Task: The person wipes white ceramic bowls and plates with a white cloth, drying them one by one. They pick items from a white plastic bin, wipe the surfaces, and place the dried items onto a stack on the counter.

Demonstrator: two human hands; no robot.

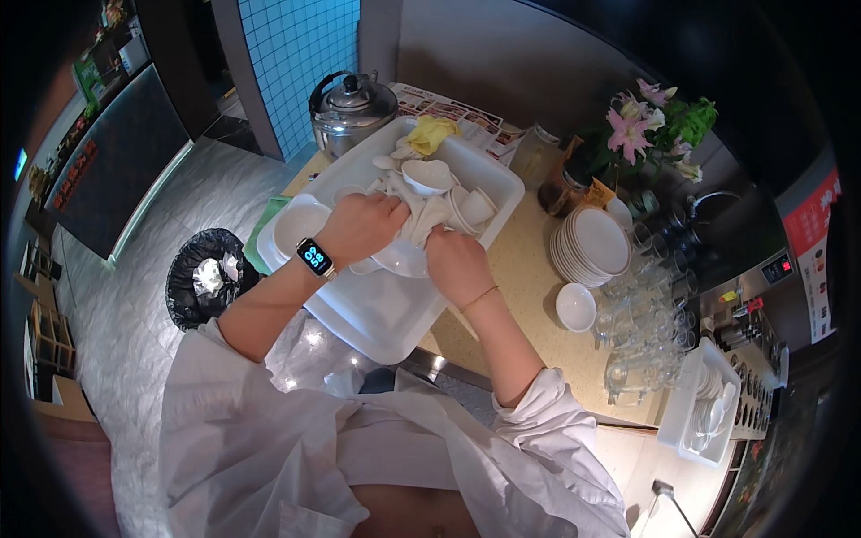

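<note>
Both of my hands hold a whitish cloth [422, 214] over a large white plastic tub [383, 316]. My left hand [363, 227], with a smartwatch at the wrist, grips the cloth's left part. Fingers curled, my right hand [461, 263] pinches its right side. White bowls lie under and around the cloth, one bowl [428, 176] tilted just beyond it and another bowl [301, 225] near my left wrist. Small white cups [477, 205] are at the tub's right side. A yellow cloth [432, 135] rests at the far end. What my fingers cover is hidden.
A steel kettle [354, 107] stands behind the tub. Right on the counter are stacked white plates [592, 247], a small bowl [576, 307], glass mugs [625, 376] and a vase of lilies [629, 138]. A smaller tub [672, 427] holds dishes. A black-lined bin [185, 289] is at floor left.
</note>
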